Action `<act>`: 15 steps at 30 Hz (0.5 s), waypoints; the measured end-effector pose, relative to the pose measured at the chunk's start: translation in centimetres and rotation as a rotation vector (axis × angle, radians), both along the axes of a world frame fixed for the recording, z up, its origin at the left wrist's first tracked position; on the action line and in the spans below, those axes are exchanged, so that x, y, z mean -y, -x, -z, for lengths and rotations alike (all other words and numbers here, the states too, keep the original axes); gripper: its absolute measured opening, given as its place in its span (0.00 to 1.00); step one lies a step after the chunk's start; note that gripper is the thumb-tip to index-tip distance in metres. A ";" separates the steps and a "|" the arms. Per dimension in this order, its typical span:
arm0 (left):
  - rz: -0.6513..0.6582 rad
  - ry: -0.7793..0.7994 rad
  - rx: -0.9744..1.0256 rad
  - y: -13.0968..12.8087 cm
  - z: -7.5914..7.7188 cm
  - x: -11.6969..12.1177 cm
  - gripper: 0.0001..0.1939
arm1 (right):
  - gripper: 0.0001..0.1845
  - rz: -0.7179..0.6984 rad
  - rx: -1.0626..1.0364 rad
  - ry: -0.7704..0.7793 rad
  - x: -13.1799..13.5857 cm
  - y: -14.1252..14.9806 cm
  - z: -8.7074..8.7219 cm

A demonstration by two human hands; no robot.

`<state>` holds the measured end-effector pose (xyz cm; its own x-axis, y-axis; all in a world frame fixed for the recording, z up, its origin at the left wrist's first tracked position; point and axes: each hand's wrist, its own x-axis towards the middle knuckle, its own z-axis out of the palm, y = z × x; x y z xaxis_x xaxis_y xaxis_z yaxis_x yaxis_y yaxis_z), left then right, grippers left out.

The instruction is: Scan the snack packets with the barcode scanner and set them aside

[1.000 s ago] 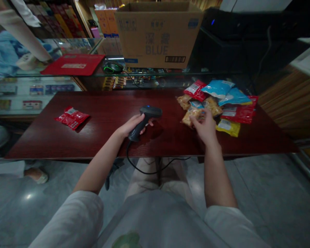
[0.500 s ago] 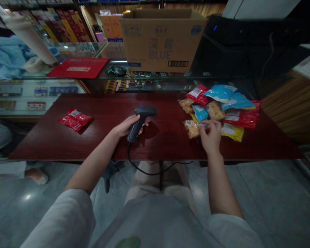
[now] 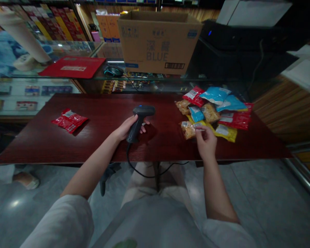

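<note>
My left hand [image 3: 130,128] is wrapped round the grip of a black barcode scanner [image 3: 137,124], its head facing right and its cable hanging over the table's front edge. With pinched fingers, my right hand [image 3: 206,139] holds the edge of a clear snack packet [image 3: 188,131] with golden-brown pieces inside. Behind that hand lies a pile of snack bags: a red bag [image 3: 193,95], blue bags [image 3: 215,95], a yellow bag [image 3: 226,132] and another clear packet [image 3: 210,113]. Apart from these, a red snack bag [image 3: 70,120] lies at the table's left.
The dark red table [image 3: 105,103] stands before a glass counter. On the counter are an open cardboard box [image 3: 157,44], a computer mouse [image 3: 113,71], a red mat [image 3: 72,67] and black equipment [image 3: 237,51]. Another person's foot [image 3: 28,181] shows at the lower left.
My right hand has drawn the clear packet from the pile toward the table's front, uncovering a small blue bag. My left hand, still holding the scanner, has shifted slightly left.
</note>
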<state>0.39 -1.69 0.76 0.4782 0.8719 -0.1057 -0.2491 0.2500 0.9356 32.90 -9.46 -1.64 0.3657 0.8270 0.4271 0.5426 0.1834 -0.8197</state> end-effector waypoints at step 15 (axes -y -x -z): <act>-0.057 -0.097 -0.082 -12.4 1.1 4.5 0.26 | 0.35 -0.501 -0.555 0.264 0.0 7.3 -0.4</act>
